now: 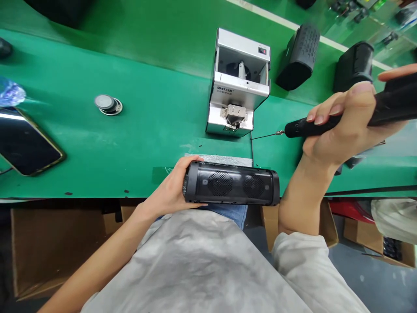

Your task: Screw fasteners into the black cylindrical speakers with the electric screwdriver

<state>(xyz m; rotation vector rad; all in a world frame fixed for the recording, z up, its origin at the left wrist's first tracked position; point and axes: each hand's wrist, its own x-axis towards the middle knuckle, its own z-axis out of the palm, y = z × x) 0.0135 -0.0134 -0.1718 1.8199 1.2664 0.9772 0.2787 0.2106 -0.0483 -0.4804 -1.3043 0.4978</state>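
My left hand (172, 187) grips the left end of a black speaker housing (237, 184) with two round perforated grilles. The housing lies lengthwise at the table's front edge, in front of my body, over a grey mat (224, 160). My right hand (345, 121) is wrapped round a black electric screwdriver (306, 128), raised to the right of the housing. Its long thin bit points left, apart from the housing. Just beyond the bit's tip stands a silver screw feeder (241, 87) marked WEIXIN, with a small metal pick-up head at its front.
A small round speaker driver (107, 104) sits on the green table (156, 113) to the left. Near the left edge lies a phone (28, 143). Black speaker shells (299, 56) stand at the back right. Cardboard boxes (58, 248) are under the table.
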